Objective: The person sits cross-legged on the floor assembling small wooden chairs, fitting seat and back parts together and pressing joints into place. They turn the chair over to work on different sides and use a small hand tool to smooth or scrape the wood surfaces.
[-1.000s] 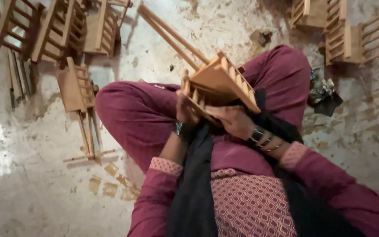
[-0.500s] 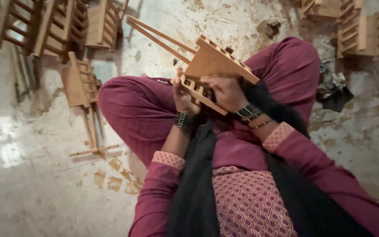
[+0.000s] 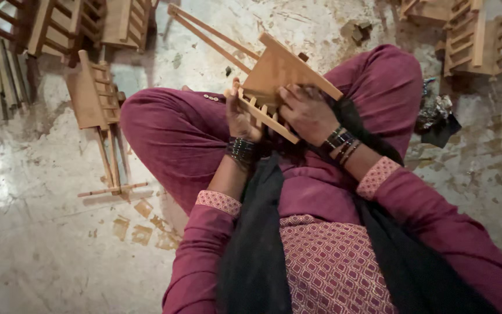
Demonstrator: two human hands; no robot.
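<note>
Pale tan wooden chair frame [image 3: 274,78]. Plain magenta trousers [image 3: 175,134]; magenta tunic [image 3: 332,261] with small pink diamond print, pink patterned cuffs. Black scarf [image 3: 257,256]. Dark beaded bangles [image 3: 240,150]. Mottled grey-white floor [image 3: 42,232]. Far left, tan wooden pieces [image 3: 94,96].

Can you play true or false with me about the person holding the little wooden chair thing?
1. Both hands are on the wooden frame. True: the left hand and the right hand both grip it.
2. The frame lies flat on the floor. False: it is held up over the lap.
3. The person wears green sleeves. False: the sleeves are maroon.
4. More wooden frames lie on the floor. True.
5. The wrists are bare. False: both carry bangles.
</note>
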